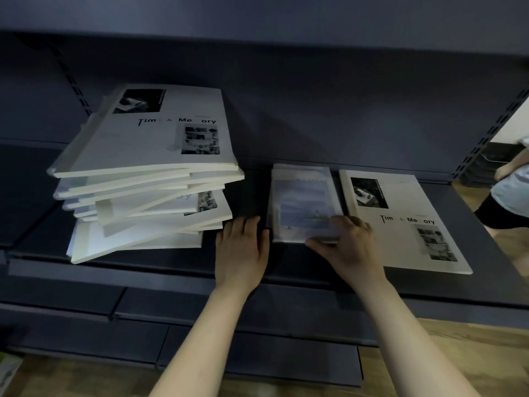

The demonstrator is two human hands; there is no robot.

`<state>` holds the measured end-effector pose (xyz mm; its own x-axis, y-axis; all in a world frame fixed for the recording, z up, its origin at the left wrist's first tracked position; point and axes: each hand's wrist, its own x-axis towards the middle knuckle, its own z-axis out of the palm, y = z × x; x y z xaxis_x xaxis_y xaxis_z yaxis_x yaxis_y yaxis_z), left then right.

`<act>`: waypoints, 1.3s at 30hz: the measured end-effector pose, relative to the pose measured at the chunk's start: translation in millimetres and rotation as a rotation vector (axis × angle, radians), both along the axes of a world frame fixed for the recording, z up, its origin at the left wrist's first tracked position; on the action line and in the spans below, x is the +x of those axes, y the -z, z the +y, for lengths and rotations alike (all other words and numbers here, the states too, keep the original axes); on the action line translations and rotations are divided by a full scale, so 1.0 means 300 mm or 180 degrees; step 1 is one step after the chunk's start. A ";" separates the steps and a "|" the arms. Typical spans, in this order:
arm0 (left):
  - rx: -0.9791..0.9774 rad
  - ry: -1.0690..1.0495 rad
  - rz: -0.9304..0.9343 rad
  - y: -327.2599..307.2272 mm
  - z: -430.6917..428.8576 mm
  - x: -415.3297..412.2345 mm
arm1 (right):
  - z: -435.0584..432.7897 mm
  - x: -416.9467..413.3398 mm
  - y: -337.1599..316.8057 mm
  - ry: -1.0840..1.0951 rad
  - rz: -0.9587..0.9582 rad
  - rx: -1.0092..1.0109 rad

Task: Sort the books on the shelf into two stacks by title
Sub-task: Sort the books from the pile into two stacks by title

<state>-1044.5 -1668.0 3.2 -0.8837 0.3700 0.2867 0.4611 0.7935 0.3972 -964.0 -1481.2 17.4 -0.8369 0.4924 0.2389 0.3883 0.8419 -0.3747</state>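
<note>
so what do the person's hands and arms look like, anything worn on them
Nothing worn shows. The left hand and right hand are bare, with no gloves, rings, watch or wristbands visible. The left forearm and right forearm are uncovered down to the frame's lower edge, with no sleeve in view.

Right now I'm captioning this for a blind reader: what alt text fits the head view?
A person's right hand grips the near edge of a blue-covered book on a dark shelf, the left hand flat beside it. A Time & Memory book lies to its right, an untidy pile of books to its left.
</note>
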 end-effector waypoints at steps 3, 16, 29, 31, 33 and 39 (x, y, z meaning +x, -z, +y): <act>-0.0082 0.0008 0.0048 0.003 0.002 0.000 | 0.004 -0.032 0.023 0.0064 0.0162 -0.0037; -0.0105 0.0013 0.0166 0.000 0.009 0.003 | -0.003 -0.097 0.035 0.0133 0.0373 0.0034; -0.0063 -0.0011 0.0046 -0.010 0.007 0.000 | 0.001 -0.102 0.066 0.0115 0.0212 0.0132; 0.0026 0.0066 0.0073 -0.016 0.003 0.002 | 0.002 -0.094 0.060 0.0000 0.0228 0.0117; 0.0233 0.0206 0.0182 -0.033 -0.001 0.015 | -0.003 -0.074 0.045 -0.0207 0.0400 0.0208; 0.1031 0.0791 0.0555 -0.210 -0.009 0.085 | -0.060 -0.035 0.022 -0.0258 0.1009 0.0070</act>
